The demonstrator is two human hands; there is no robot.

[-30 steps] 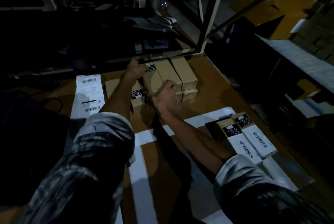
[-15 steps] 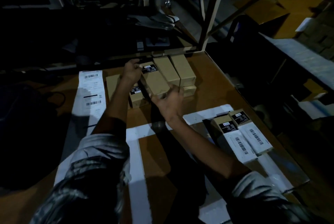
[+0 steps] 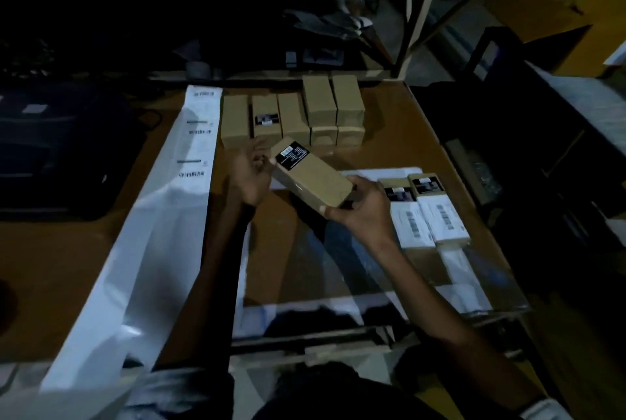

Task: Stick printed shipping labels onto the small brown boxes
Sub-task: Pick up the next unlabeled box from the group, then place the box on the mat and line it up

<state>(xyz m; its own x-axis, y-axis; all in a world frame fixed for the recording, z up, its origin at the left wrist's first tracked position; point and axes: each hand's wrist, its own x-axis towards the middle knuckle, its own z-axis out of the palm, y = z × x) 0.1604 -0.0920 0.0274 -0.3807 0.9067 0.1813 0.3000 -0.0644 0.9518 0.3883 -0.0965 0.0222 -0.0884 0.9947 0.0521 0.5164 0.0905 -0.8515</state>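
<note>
Just above the middle of the worktop (image 3: pixel 389 148), a small brown box (image 3: pixel 313 180) is held in the air between both hands, tilted so its far end with a black sticker (image 3: pixel 291 155) points up and left. The right hand (image 3: pixel 364 208) grips the near end, fingers (image 3: pixel 338 214) curled under the box and thumb on its top edge. The left hand (image 3: pixel 249 172) sits at the far left end of the box, palm turned towards it and fingers loosely spread; whether they actually press the cardboard cannot be told in the dim light.

Farther back stands the stock of unlabelled boxes (image 3: pixel 294 118), a row of three at left and a two-high stack just beside them at right. At the right side of the worktop lie two labelled boxes (image 3: pixel 426 213), side by side and touching, each with a white barcode label on top. Along the left runs a long white label strip (image 3: pixel 194 148), printed with barcodes at its far end.
</note>
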